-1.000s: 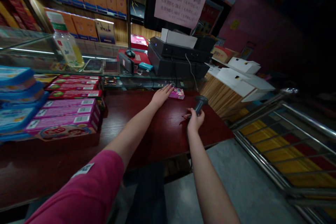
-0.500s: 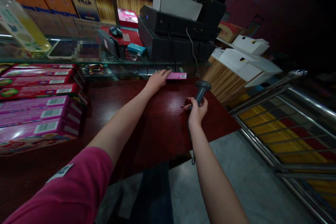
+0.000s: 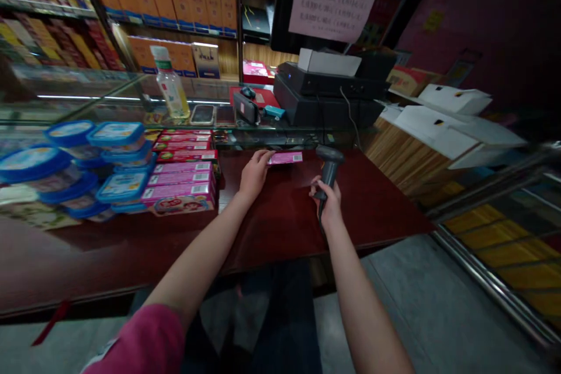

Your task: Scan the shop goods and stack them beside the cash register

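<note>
My left hand (image 3: 255,174) is closed on the left end of a slim pink box (image 3: 286,158), which has a white barcode label towards its right end. The box is at the back of the dark red counter (image 3: 280,216). In my right hand (image 3: 328,198) is a grey barcode scanner (image 3: 329,168), held upright by its handle, its head tilted over the counter and its cable hanging below my fist. To the left of my left hand stand several pink boxes (image 3: 182,187) with barcodes, and behind them several red boxes (image 3: 186,146).
Blue-lidded tubs (image 3: 123,134) are stacked at the left. A drink bottle (image 3: 172,87) and a phone (image 3: 202,115) stand on the glass shelf behind. A black cash drawer (image 3: 328,105) sits at the back, with white cartons (image 3: 447,128) right of it. A metal railing (image 3: 491,286) borders the right.
My view has swung left and up, bringing in the tubs and shelves. The pink box stays under my left hand, now a little angled. The scanner is still in my right hand.
</note>
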Action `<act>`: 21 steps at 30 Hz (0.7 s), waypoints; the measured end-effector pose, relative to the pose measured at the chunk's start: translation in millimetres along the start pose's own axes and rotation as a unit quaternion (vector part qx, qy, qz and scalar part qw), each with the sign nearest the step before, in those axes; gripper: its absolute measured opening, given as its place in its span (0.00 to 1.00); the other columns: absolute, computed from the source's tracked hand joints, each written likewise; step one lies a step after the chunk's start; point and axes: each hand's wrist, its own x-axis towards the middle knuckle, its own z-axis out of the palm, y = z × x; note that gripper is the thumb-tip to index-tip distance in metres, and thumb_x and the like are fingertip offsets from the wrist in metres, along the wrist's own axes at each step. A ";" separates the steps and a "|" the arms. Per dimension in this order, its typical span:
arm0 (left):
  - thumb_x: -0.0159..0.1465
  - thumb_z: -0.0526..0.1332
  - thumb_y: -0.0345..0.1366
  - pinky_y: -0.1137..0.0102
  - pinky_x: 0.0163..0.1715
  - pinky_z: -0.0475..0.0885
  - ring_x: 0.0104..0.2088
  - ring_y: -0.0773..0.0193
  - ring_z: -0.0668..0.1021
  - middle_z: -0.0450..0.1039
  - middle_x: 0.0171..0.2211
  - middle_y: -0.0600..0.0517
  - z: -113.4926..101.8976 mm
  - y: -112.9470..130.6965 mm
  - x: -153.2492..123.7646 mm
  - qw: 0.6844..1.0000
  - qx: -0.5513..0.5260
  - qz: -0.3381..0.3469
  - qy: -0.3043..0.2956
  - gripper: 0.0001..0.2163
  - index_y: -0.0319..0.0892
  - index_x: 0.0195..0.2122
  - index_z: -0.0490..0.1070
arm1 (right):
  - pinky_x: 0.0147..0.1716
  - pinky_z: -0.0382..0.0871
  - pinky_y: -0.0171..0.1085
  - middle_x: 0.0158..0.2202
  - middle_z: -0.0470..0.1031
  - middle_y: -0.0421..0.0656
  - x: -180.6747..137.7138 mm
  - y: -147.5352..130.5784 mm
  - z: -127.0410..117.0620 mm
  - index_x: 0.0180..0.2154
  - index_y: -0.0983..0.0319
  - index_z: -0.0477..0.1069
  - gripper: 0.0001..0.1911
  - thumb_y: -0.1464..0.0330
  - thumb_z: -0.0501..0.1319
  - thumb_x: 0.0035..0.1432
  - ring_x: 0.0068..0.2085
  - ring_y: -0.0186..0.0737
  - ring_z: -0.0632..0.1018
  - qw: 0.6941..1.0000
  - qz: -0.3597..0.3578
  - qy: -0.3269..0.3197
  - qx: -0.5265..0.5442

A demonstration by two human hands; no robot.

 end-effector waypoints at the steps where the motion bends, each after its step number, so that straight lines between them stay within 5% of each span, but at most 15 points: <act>1: 0.67 0.55 0.22 0.66 0.59 0.73 0.59 0.57 0.76 0.70 0.61 0.45 -8.7 -2.6 -7.3 1.000 -0.008 -0.017 0.013 0.25 0.46 0.63 0.71 | 0.23 0.68 0.30 0.28 0.75 0.34 -10.4 4.6 9.0 0.38 0.59 0.71 0.19 0.65 0.72 0.44 0.22 0.28 0.72 1.000 0.007 -0.007 0.001; 8: 0.62 0.55 0.18 0.63 0.63 0.71 0.59 0.57 0.76 0.71 0.57 0.44 -34.2 -11.9 -27.0 0.988 -0.082 -0.090 0.090 0.25 0.44 0.58 0.73 | 0.15 0.62 0.30 0.22 0.69 0.30 -66.7 17.7 37.2 0.37 0.58 0.67 0.22 0.60 0.76 0.46 0.17 0.29 0.68 0.995 0.011 -0.062 -0.072; 12: 0.61 0.56 0.16 0.63 0.63 0.71 0.58 0.58 0.76 0.71 0.56 0.44 -33.6 -12.6 -26.2 0.986 -0.107 -0.089 0.091 0.25 0.42 0.56 0.74 | 0.12 0.57 0.27 0.23 0.70 0.29 -72.0 17.9 36.9 0.43 0.57 0.67 0.28 0.60 0.77 0.43 0.16 0.27 0.67 0.995 0.011 -0.045 -0.083; 21: 0.61 0.55 0.17 0.62 0.62 0.72 0.58 0.58 0.77 0.72 0.56 0.45 -35.0 -11.8 -25.8 0.987 -0.104 -0.088 0.087 0.26 0.45 0.57 0.74 | 0.10 0.53 0.27 0.19 0.65 0.27 -73.4 14.7 35.7 0.37 0.57 0.66 0.22 0.58 0.76 0.47 0.13 0.26 0.63 0.992 0.006 -0.072 -0.100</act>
